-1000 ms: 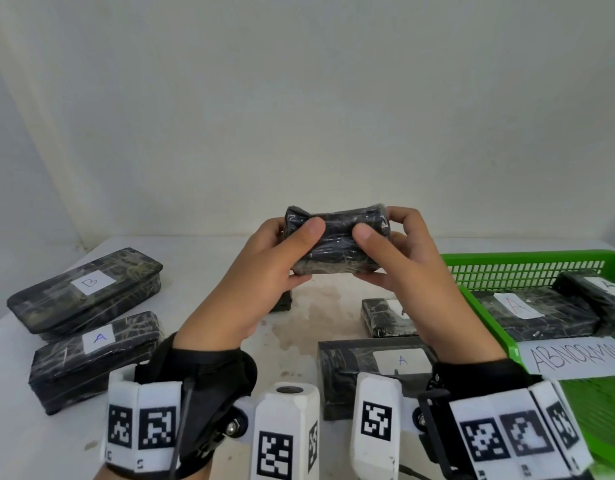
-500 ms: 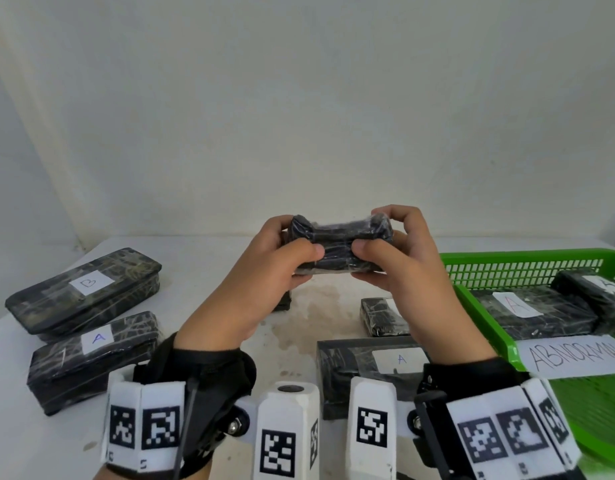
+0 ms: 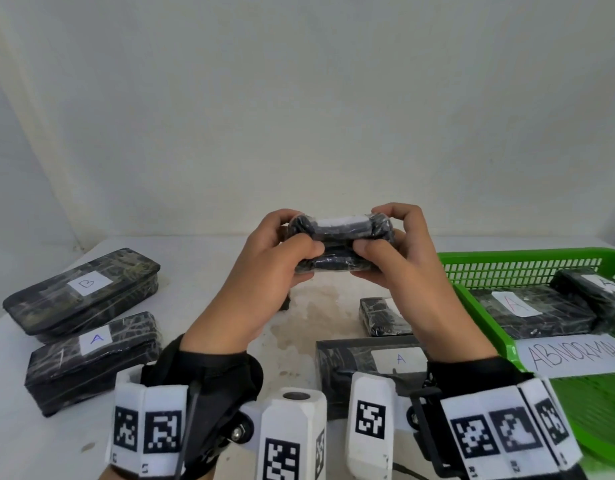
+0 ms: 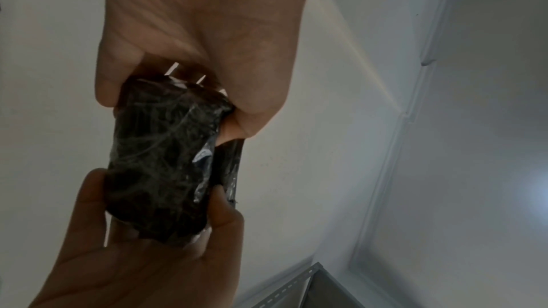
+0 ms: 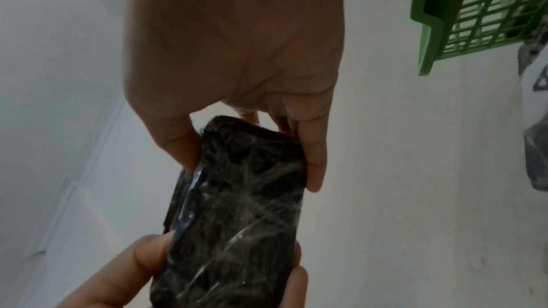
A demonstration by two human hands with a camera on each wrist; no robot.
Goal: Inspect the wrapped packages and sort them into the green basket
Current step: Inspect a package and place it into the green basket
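Note:
Both hands hold a small black plastic-wrapped package in the air above the table's middle. My left hand grips its left end, thumb on the near side, and my right hand grips its right end. A strip of its white label shows on the top face. The same package fills the left wrist view, and the package shows crinkled film in the right wrist view. The green basket stands at the right with two labelled black packages inside.
Black packages marked B and A lie at the left. Another marked A and a small one lie under my right forearm. A paper sign reading ABNORMAL hangs on the basket's near rim.
Both hands have tipped the package towards me, so its broad dark face turned down and the labelled top came into view. It also sank slightly.

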